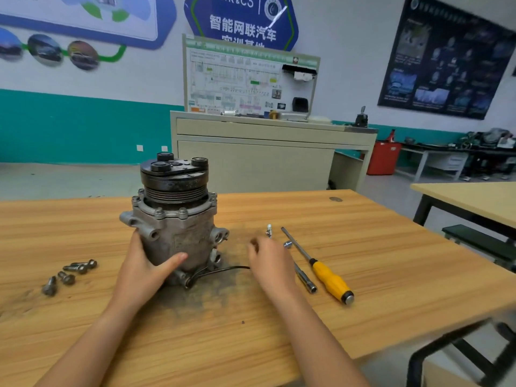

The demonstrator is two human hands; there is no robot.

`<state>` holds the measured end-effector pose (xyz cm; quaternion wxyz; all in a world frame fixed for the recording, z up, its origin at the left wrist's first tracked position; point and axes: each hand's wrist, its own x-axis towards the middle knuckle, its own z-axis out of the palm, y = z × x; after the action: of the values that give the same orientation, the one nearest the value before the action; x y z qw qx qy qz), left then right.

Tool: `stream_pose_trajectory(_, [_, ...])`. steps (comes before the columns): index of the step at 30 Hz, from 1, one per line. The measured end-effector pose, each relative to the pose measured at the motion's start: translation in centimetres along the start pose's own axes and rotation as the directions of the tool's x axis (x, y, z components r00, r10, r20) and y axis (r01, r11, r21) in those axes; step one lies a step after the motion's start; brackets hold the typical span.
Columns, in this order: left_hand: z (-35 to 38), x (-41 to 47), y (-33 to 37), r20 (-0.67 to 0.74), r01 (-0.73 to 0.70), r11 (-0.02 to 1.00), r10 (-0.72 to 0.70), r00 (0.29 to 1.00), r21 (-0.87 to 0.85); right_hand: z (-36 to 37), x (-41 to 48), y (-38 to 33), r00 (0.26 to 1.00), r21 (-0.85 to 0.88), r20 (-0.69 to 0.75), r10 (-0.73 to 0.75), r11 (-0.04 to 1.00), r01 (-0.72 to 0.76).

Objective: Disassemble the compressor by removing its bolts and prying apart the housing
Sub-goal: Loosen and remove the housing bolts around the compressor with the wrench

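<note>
A grey metal compressor (178, 227) stands upright on the wooden table (363, 261), its black pulley (174, 177) on top and several bolts still in its upper flange. My left hand (142, 266) grips the lower left of the housing, thumb across the front. My right hand (269, 261) hovers blurred over the table to the right of the compressor, holding nothing that I can see. Several removed bolts (69, 273) lie at the left. A yellow-handled screwdriver (321, 268) and a metal socket wrench (303, 272) lie just right of my right hand.
A thin black wire (220, 270) runs from the compressor's base toward my right hand. A small metal bit (269, 229) lies beyond that hand. Dark grime stains the table around the compressor. A beige cabinet (265, 152) stands behind the table, and another table (469, 202) at right.
</note>
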<state>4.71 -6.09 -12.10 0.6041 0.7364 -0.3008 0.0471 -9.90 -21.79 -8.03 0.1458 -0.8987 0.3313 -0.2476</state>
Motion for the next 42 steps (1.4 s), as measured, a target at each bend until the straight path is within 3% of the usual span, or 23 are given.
stream_pose_trajectory(2, [-0.5,0.0,-0.4,0.011,-0.001,1.0,0.001,1.0,0.026,-1.2,-0.1,2.4,0.992,-0.112,0.0,0.127,0.986,-0.126])
stream_pose_trajectory(4, [-0.8,0.0,-0.6,0.015,0.009,0.999,-0.009,1.0,0.034,-1.9,-0.4,4.3,0.973,-0.206,0.087,0.215,0.959,-0.194])
stream_pose_trajectory(6, [-0.8,0.0,-0.4,0.005,0.006,1.0,-0.006,1.0,0.017,-1.8,-0.8,4.9,0.945,-0.269,0.196,0.261,0.941,-0.204])
stream_pose_trajectory(9, [-0.8,-0.2,0.1,0.014,0.004,1.0,-0.004,1.0,-0.028,-1.3,-0.8,4.7,0.944,-0.323,0.221,0.245,0.932,-0.166])
stream_pose_trajectory(14, [-1.5,-0.2,0.5,0.003,0.051,0.998,-0.051,0.999,-0.024,-2.0,-1.3,5.0,0.954,-0.135,0.153,0.257,0.962,-0.237])
stream_pose_trajectory(16, [-2.0,0.2,0.9,-0.025,0.13,0.987,-0.133,0.991,-0.092,-2.5,-2.2,5.5,0.968,0.103,0.081,0.238,0.964,-0.245])
stream_pose_trajectory(17, [-2.3,0.6,1.2,-0.028,0.197,0.963,-0.206,0.978,-0.183,-2.8,-2.7,5.4,0.964,0.318,0.089,0.251,0.91,-0.266])
stream_pose_trajectory(19, [-3.2,1.6,1.8,-0.005,0.282,0.877,-0.308,0.951,-0.389,-3.7,-3.5,4.6,0.944,0.722,0.221,0.245,0.609,-0.327])
stream_pose_trajectory(21, [-3.8,2.8,2.1,-0.006,0.277,0.821,-0.323,0.946,-0.498,-4.5,-3.8,3.2,0.921,0.87,0.36,0.148,0.304,-0.389])
stream_pose_trajectory(22, [-3.9,3.3,2.2,-0.006,0.268,0.82,-0.314,0.95,-0.505,-4.8,-3.8,2.4,0.908,0.874,0.408,0.094,0.247,-0.418])
stream_pose_trajectory(24, [-3.6,4.1,2.5,0.003,0.267,0.847,-0.299,0.954,-0.459,-5.1,-3.8,0.4,0.879,0.843,0.477,0.016,0.275,-0.463])
stream_pose_trajectory(27, [-3.3,4.8,2.8,-0.081,0.232,0.896,-0.281,0.956,-0.38,-4.9,-4.2,-1.9,0.868,0.784,0.496,-0.01,0.435,-0.443])
stream_pose_trajectory(32, [-2.7,3.6,3.5,-0.175,0.171,0.908,-0.253,0.952,-0.382,-4.5,-4.5,-3.5,0.914,0.796,0.398,-0.073,0.523,-0.304])
stream_pose_trajectory(38, [-0.4,-1.7,3.7,-0.204,0.002,0.999,-0.011,0.979,-0.043,-4.5,-3.8,-3.4,0.948,0.775,0.312,-0.063,0.594,-0.215])
stream_pose_trajectory(42, [0.3,-2.1,4.6,-0.238,-0.012,0.999,0.001,0.971,-0.044,-4.2,-3.7,-2.8,0.972,0.707,0.22,-0.082,0.7,-0.101])
